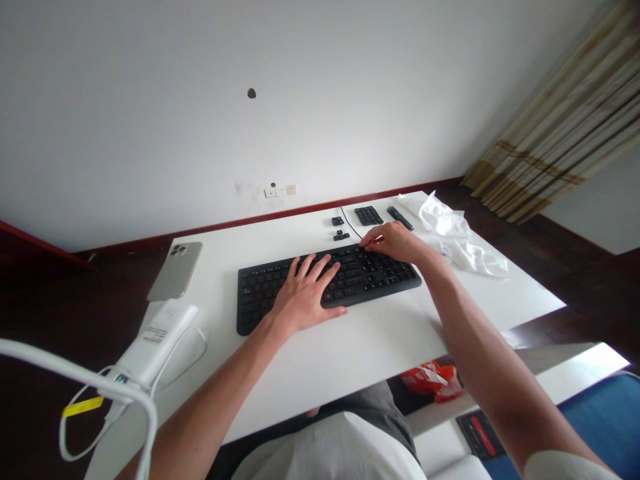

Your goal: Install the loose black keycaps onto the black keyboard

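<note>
A black keyboard point(260, 293) lies on the white table, its cable point(349, 222) running off the back edge. My left hand point(306, 293) rests on the middle of the keys, fingers spread, thumb over the front edge. Over the back right part of the keyboard, my right hand point(395, 241) is closed in a pinch, with a bit of red showing between the fingers; what it is stays hidden. Behind the keyboard sit loose black keycaps point(341, 235), more keycaps point(338, 221) and a block of black keys point(369, 215).
A slim black object point(400, 218) and crumpled white plastic point(443, 223) lie at the back right. On the left are a phone point(176, 273) and a white power strip point(155, 340) with cables. An orange-red bag point(433, 381) sits below the table's front edge.
</note>
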